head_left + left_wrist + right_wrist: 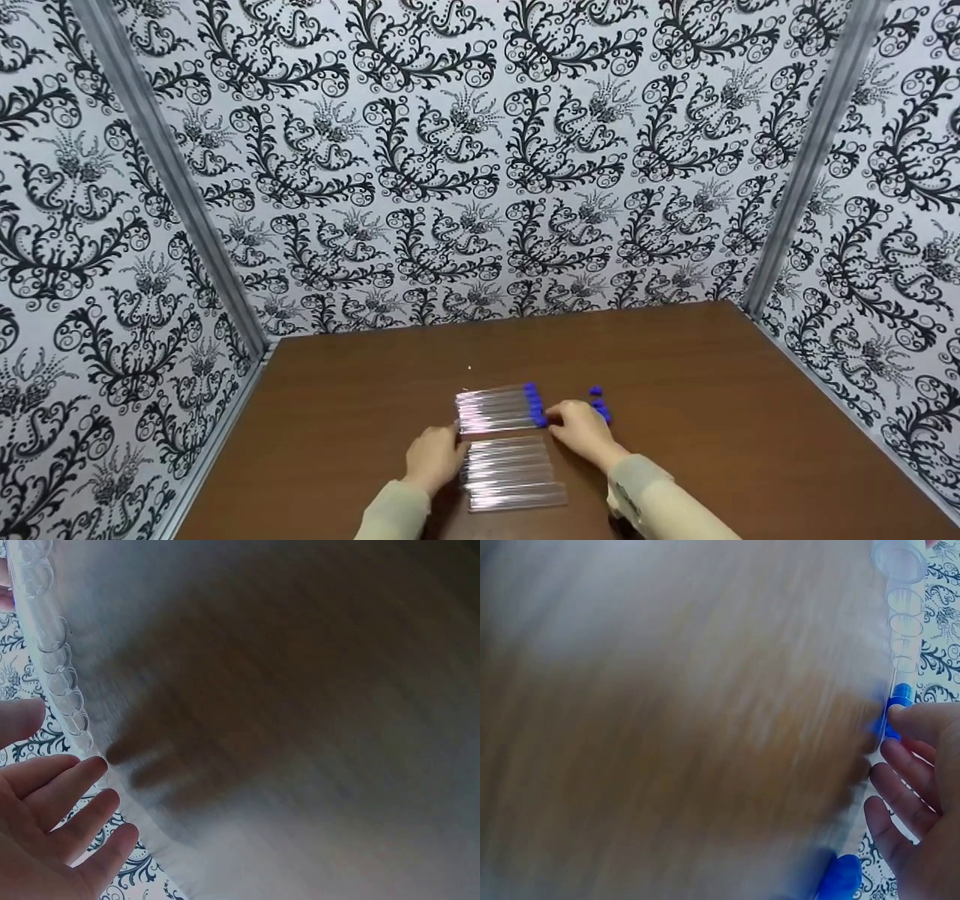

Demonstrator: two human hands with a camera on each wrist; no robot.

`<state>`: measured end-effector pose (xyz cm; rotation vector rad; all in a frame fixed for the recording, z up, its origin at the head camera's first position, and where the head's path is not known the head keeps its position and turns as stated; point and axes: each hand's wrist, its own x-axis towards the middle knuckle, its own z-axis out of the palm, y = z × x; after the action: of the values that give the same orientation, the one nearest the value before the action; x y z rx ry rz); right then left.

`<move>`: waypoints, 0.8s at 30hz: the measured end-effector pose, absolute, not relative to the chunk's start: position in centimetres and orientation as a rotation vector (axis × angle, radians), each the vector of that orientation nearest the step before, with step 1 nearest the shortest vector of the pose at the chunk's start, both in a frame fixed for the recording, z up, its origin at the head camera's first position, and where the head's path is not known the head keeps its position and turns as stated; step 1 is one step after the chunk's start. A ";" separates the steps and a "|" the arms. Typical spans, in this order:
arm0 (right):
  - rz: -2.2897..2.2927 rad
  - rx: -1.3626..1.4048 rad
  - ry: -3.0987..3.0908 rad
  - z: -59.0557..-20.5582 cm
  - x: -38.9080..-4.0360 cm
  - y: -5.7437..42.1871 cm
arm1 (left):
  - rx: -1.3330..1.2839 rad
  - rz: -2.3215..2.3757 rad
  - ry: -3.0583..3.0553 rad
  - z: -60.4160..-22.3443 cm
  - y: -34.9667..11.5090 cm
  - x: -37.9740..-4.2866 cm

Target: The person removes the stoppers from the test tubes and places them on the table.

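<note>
On the brown table, a row of clear tubes with blue caps (495,409) lies above a second row of clear uncapped tubes (514,472). My left hand (435,459) is at the left ends of the tubes; in the left wrist view its fingers (82,829) are spread and fairly straight beside the rounded tube ends (67,690). At the nearest capped tube my right hand (585,431) pinches a blue cap (901,695) with thumb and index finger, the latter partly hidden. Its other fingers (889,821) are loosely bent.
Several loose blue caps (602,410) lie just right of my right hand, partly hidden by it. One stands a little apart in the right wrist view, a blue cap (841,879). Patterned walls (450,187) with grey metal posts (802,157) enclose the table (360,375).
</note>
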<state>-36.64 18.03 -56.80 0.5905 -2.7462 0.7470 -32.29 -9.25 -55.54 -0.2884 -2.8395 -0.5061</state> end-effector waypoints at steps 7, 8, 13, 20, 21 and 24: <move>0.791 0.579 -2.744 -56.8 -36.8 17.6 | -0.281 -0.554 -2.861 -55.9 -9.2 -32.6; 0.794 0.579 -2.741 -56.8 -36.8 17.6 | -0.283 -0.557 -2.861 -55.9 -9.2 -32.7; 0.811 0.576 -2.739 -56.7 -36.7 17.4 | -0.284 -0.603 -2.855 -55.9 -9.2 -32.8; 0.761 0.603 -2.705 -56.8 -36.6 17.3 | -0.290 -0.616 -2.862 -55.7 -9.2 -32.5; 0.757 0.611 -2.701 -56.7 -36.6 17.3 | -0.295 -0.613 -2.862 -55.6 -9.3 -32.4; 0.763 0.622 -2.704 -56.6 -36.5 17.3 | -0.303 -0.612 -2.859 -55.4 -9.3 -32.3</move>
<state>-36.50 17.33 -56.63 0.6220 -2.7040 0.7626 -32.29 -9.33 -55.36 -0.3031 -2.8586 -0.6120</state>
